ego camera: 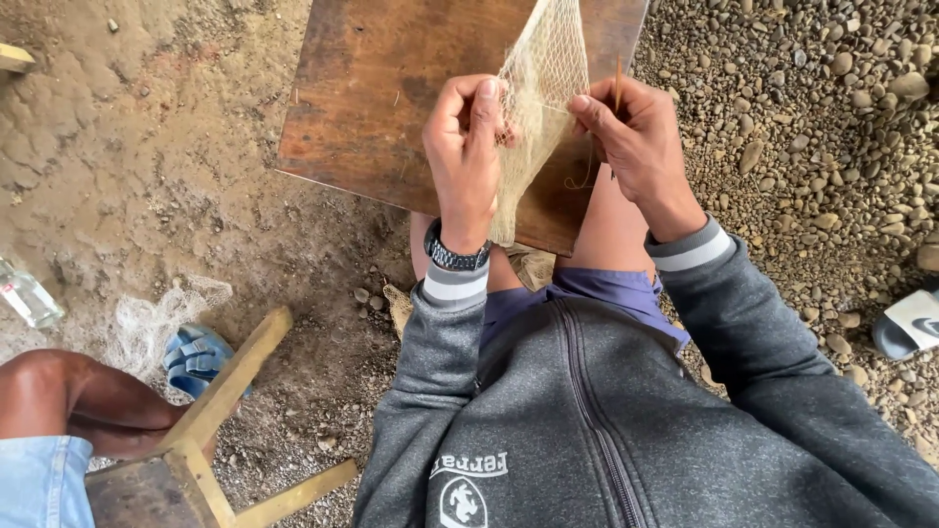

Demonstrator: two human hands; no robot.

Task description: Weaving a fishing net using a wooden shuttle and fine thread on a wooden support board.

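In the upper middle of the frame my left hand (468, 156) pinches a fold of the pale fishing net (544, 88) between thumb and fingers; my right hand (634, 137) is closed on a thin netting needle (618, 83) with its twine just right of the mesh; to knot cleanly, I judge I should keep the mesh taut and each loop even. The net hangs over a dark wooden surface (372, 88) at the top; packed dirt lies left, gravel (822, 108) right; another person's knee (68, 396) and a wooden stool (205, 430) sit lower left.
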